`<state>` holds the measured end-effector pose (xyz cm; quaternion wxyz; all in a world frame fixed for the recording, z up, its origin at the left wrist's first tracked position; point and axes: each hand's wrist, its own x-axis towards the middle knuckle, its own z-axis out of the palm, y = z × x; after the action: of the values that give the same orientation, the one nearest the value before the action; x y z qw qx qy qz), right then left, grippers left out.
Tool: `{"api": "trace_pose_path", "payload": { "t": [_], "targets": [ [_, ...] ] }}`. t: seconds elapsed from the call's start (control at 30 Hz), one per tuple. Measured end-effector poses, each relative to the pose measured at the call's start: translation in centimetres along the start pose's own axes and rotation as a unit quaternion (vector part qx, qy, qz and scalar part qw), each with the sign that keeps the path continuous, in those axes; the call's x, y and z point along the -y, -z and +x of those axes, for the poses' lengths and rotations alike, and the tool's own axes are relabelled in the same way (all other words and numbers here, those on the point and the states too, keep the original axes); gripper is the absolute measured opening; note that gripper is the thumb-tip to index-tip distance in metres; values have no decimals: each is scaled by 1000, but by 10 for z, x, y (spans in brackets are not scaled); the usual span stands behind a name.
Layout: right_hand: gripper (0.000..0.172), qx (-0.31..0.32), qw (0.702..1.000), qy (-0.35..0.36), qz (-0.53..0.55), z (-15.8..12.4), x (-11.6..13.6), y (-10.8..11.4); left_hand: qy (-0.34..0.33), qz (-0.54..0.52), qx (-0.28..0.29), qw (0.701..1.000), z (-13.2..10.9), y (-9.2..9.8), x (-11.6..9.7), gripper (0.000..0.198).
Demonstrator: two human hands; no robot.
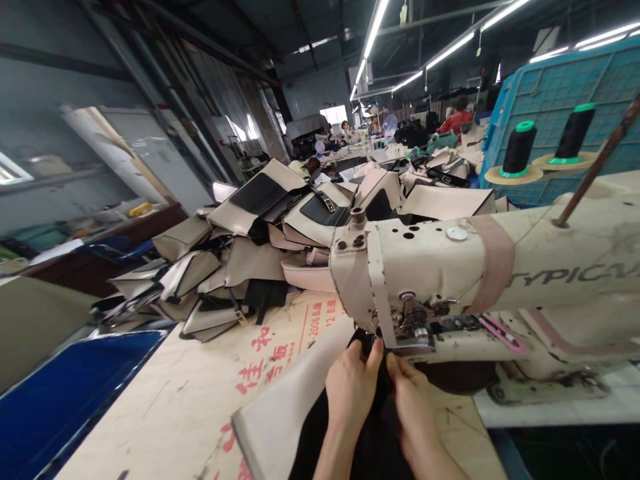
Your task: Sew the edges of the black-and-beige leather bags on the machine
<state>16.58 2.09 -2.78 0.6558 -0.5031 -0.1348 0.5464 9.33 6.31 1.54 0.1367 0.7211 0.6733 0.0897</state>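
Cardboard-covered table (200,393) is heaped at the far left with beige bag panels (240,247), while at the near right a black piece (380,433) is pinched by the fingertips of left hand (350,387) and right hand (413,393), seemingly to be kept taut under the sewing machine (500,267) head

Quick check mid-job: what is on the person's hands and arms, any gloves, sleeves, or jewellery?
Nothing worn shows. The left hand and the right hand are bare: no gloves, finger guards, tape or rings are visible. The forearms are uncovered down to the bottom edge of the picture, with no sleeve, cuff, watch or bracelet in view.
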Motion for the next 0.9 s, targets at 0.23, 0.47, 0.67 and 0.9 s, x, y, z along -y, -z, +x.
{"api": "trace_pose_path", "payload": {
  "t": [0.23, 0.47, 0.67, 0.9],
  "targets": [
    [46, 10, 1000, 9, -10, 3, -9, 6, -36, -20, 11, 999, 3, 3, 5, 46],
    [47, -4, 1000, -10, 18, 4, -12, 7, -31, -9, 28, 999, 4, 5, 6, 44],
    [42, -22, 1000, -7, 0, 9, -13, 8, -9, -9, 12, 1000, 6, 1, 4, 47],
    [38, -29, 999, 2, -29, 9, -9, 6, -5, -16, 10, 1000, 7, 3, 3, 48]
  ]
}}
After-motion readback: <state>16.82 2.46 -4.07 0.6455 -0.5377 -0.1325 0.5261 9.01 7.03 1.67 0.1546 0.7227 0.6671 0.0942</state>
